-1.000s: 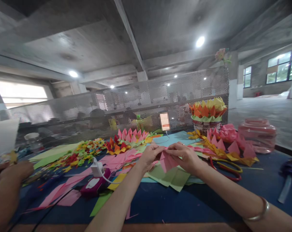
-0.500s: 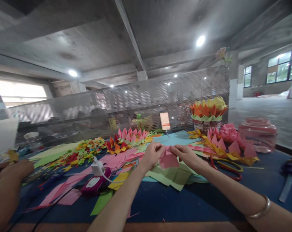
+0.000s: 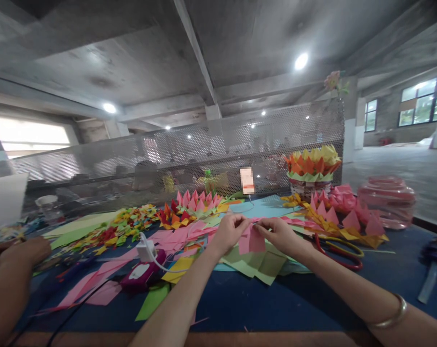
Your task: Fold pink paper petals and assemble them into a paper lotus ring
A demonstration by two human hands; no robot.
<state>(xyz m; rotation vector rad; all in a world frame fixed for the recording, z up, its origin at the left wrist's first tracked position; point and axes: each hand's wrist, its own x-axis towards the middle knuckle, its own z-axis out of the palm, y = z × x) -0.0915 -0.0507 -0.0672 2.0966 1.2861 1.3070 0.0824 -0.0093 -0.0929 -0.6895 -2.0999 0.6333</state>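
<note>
Left hand and right hand pinched pink paper, lower part flat; beyond, a pink-pointed flower stood assembled.

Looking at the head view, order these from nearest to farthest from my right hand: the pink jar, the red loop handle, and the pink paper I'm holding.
From your right hand:
1. Pink paper: at the fingertips, between both hands.
2. Red loop handle: on the table, just right.
3. Pink jar: farther right and back.
</note>
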